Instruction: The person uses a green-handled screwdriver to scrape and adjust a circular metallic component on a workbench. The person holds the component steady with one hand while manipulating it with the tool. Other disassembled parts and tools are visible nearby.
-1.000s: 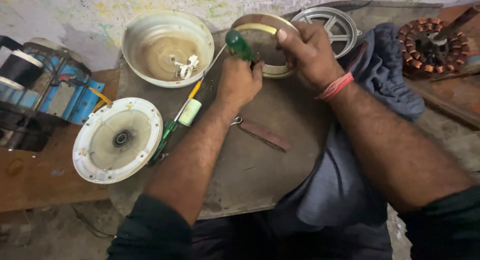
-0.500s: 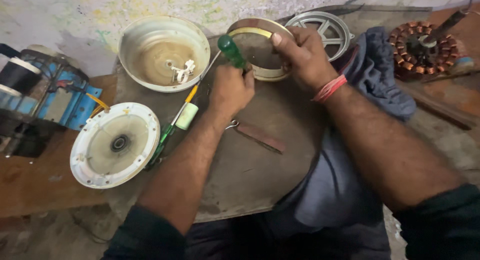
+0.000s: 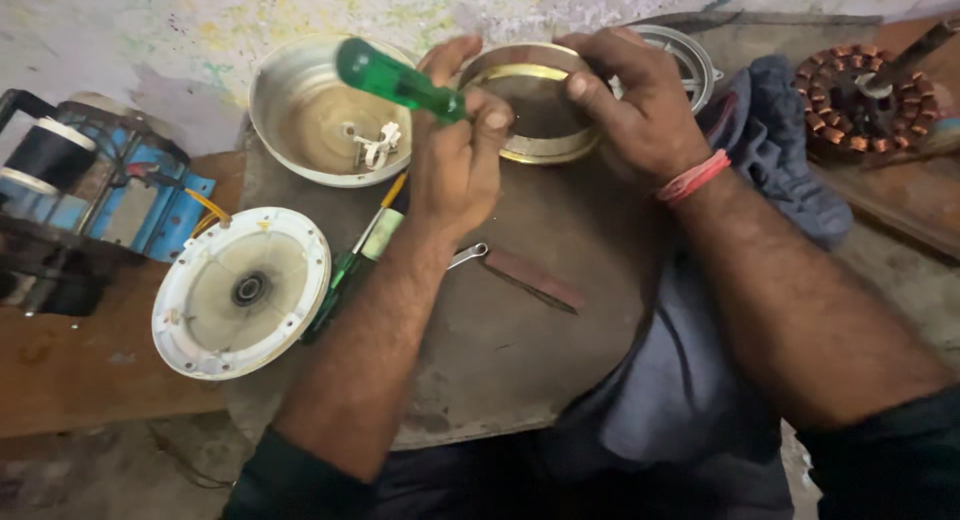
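My left hand [image 3: 455,160] grips a screwdriver with a clear green handle [image 3: 395,80], its handle tilted up to the left and its tip hidden at a round metal ring with a brass-coloured rim [image 3: 535,115]. My right hand [image 3: 635,105] holds the far right side of that ring, thumb on its rim. The ring rests on a round grey work slab [image 3: 500,320].
A metal bowl-shaped cover [image 3: 310,110] with small white parts lies at the back left, a white round end cover [image 3: 240,292] at the left. A second green screwdriver [image 3: 350,265], a spanner [image 3: 470,255], a flat rusty strip [image 3: 532,280], a grey cloth [image 3: 780,150], a copper-wound stator [image 3: 865,105] and a blue machine [image 3: 100,200] surround them.
The green handle has swung from upright to leaning left, and my left hand has risen closer to the ring. The right hand keeps its hold on the ring.
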